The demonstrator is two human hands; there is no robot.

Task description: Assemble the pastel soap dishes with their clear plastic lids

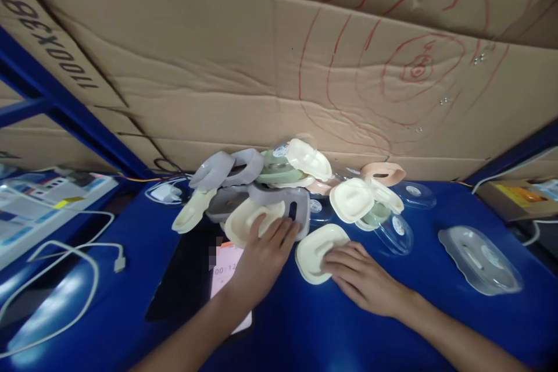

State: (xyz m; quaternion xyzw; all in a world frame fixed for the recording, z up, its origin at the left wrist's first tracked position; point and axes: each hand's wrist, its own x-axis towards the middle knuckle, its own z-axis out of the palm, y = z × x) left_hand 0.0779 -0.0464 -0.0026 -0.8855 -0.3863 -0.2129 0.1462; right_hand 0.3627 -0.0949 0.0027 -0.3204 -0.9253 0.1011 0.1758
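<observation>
My right hand (361, 273) has its fingers curled over the right side of a shallow cream plastic dish (311, 253), which lies on the blue table. My left hand (268, 244) rests with fingers spread on another cream dish (238, 225) and on the edge of a grey plastic piece with a slot (303, 203). Behind both hands is a loose heap of similar parts. It holds grey slotted pieces (212, 171), a green piece (279, 171), a cream piece (308, 158), a round-cornered cream dish (351, 200) and a peach ring-like piece (383, 173). My thumbs are mostly hidden.
A phone showing a timer (221, 279) lies partly under my left arm on a black sheet (178, 279). Clear lids (396, 232) sit by the heap, and a clear-lidded grey dish (479, 261) at right. Cables (87, 256) and a power strip stand left; cardboard (196, 70) rises behind.
</observation>
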